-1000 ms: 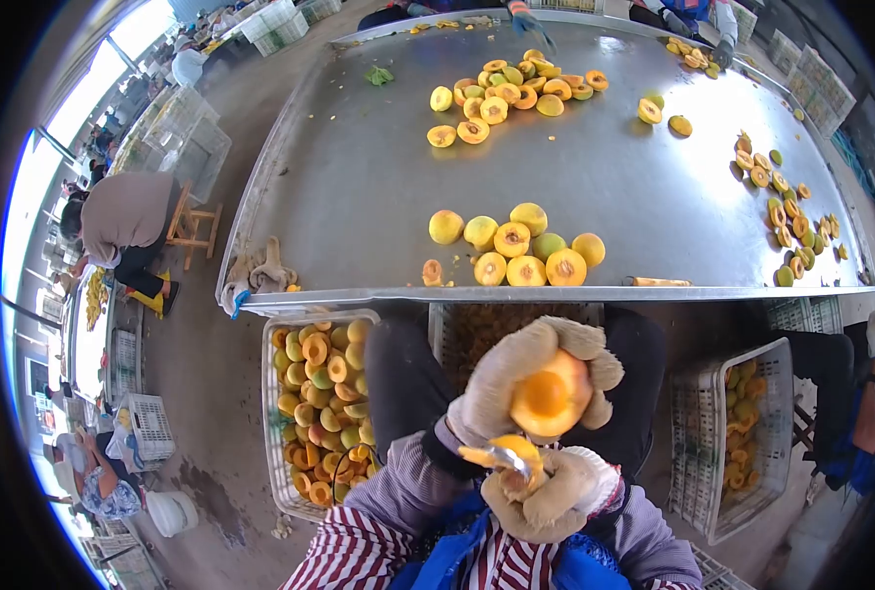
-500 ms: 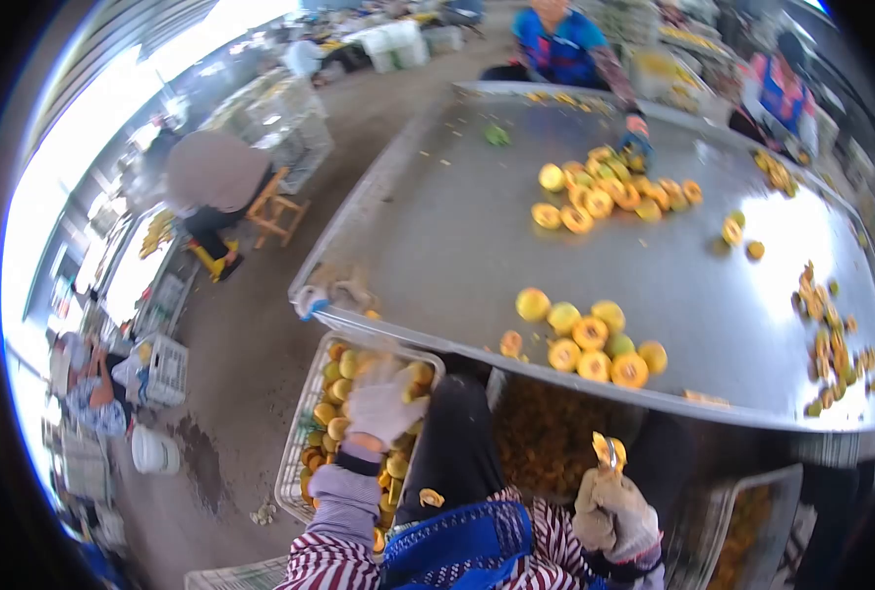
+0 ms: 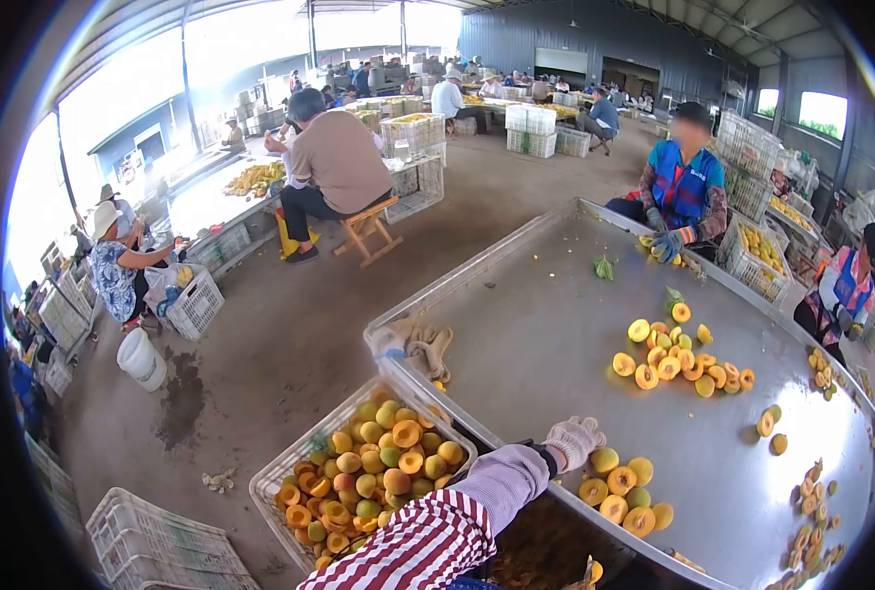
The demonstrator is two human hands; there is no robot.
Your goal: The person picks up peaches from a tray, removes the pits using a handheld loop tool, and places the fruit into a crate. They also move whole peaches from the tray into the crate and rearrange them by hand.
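Spanning the right side of the view, the steel desk (image 3: 555, 334) carries several heaps of fruit. A white crate (image 3: 310, 436) of whole and halved peaches stands on the floor at eight o'clock from its near corner. The small pile of peaches (image 3: 622, 487) lies close to the near edge, and a larger heap of halves (image 3: 678, 364) lies well apart at one o'clock from it.

The left hand (image 3: 573, 439), gloved, reaches over the desk edge with its fingers curled downward. The nearest peach (image 3: 605, 459) sits just beside it at four o'clock. Whether the glove touches or grips that fruit cannot be told.

To do this well, I judge the hand should take that outermost fruit from above with a light, full-palm hold. That way the neighbours are not nudged toward the edge and the soft flesh is not bruised.

The right hand is cut off below the frame, where only a scrap of yellow shows at six o'clock. Under the desk edge a dark bin is mostly hidden by the striped sleeve, and its contents are hard to make out.
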